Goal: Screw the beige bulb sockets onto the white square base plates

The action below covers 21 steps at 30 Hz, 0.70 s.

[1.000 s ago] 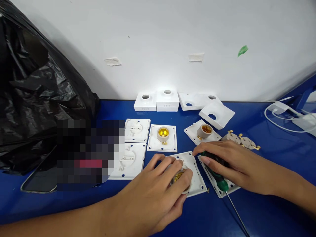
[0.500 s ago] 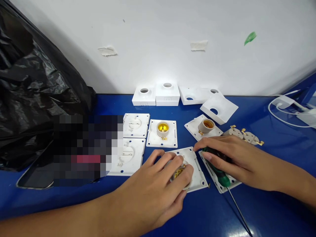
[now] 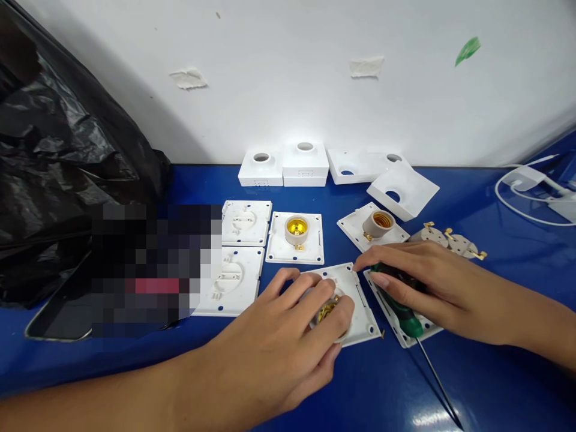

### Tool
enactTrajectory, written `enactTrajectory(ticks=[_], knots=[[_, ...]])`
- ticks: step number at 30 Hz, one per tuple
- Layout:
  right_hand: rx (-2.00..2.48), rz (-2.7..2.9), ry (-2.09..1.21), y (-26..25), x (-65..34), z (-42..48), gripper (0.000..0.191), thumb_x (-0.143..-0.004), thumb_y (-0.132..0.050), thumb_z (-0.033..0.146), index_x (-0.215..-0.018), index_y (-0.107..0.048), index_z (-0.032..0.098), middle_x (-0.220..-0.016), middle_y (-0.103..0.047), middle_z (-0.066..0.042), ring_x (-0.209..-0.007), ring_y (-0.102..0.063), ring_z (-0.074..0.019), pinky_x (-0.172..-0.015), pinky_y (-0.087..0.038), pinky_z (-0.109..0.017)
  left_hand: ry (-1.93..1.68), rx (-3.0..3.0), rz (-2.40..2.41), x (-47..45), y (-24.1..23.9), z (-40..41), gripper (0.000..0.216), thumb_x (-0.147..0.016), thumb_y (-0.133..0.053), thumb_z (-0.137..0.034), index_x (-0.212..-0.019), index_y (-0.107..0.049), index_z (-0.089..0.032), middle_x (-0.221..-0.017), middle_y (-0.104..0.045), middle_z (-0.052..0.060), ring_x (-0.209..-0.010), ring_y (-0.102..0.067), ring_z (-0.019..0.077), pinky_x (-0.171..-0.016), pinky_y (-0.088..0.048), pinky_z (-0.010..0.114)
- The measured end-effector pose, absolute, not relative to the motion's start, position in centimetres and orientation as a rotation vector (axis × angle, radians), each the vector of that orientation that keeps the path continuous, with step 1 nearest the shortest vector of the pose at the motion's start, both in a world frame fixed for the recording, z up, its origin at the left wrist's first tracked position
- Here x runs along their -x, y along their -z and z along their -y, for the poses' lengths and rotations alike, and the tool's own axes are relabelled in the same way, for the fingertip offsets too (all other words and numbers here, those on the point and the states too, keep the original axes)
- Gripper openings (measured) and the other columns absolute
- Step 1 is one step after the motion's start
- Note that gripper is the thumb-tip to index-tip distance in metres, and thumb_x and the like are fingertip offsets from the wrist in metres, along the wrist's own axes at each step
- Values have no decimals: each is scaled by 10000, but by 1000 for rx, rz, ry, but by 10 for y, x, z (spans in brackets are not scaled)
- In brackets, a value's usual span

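My left hand [image 3: 292,336] has its fingers curled round a round lamp socket [image 3: 327,312] with a brass inside. That socket sits on a square white base plate [image 3: 362,321], its near left side hidden by the fingers. In my right hand [image 3: 445,288] lies a screwdriver [image 3: 410,327] with a green and black handle, its long shaft pointing toward me. The right index fingertip touches or hovers at the far right corner of the same plate. Below the screwdriver rests another white base plate [image 3: 429,327], mostly covered by the right hand.
Behind the hands stand base plates with sockets [image 3: 296,231] [image 3: 378,223], loose sockets [image 3: 462,246] and bare plates [image 3: 245,222]. White covers [image 3: 305,165] line the wall. A black plastic bag [image 3: 81,156] and phone [image 3: 58,312] are left; white cables [image 3: 522,204] right.
The view has tilted slightly, so everything behind sits a little higher. Both hands keep nearly the same place and grip.
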State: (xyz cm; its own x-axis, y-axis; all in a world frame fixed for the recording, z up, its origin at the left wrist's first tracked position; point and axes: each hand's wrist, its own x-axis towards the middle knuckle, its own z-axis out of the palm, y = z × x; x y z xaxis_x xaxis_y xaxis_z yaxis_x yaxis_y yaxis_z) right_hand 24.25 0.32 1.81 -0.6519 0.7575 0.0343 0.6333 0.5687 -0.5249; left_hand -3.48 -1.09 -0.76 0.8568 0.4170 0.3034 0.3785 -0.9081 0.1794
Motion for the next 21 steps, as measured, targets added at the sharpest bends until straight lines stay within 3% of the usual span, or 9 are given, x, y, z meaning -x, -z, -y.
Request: enactTrajectory(ticks=[8, 21], knots=[[1180, 2533, -810, -20, -242, -4, 189, -1130, -437, 387, -1192, -594, 302, -1101, -766, 10, -952, -739, -194, -788, -485, -327, -462, -2920, -626, 36, 6, 10, 301, -1095, -473, -211, -1360, -578, -113, -1252, -636, 116, -1136, -536, 306, -988, -371, 454], [1163, 2543, -728, -22, -241, -2, 243, -1123, -416, 402, -1188, -625, 298, -1177, -791, -37, -991, -766, -252, -733, -521, -359, -498, -2908, -609, 36, 6, 9, 296, -1069, -517, -198, -1349, -566, -115, -1192, -644, 113, -1081, -586, 292, -942, -416, 441]])
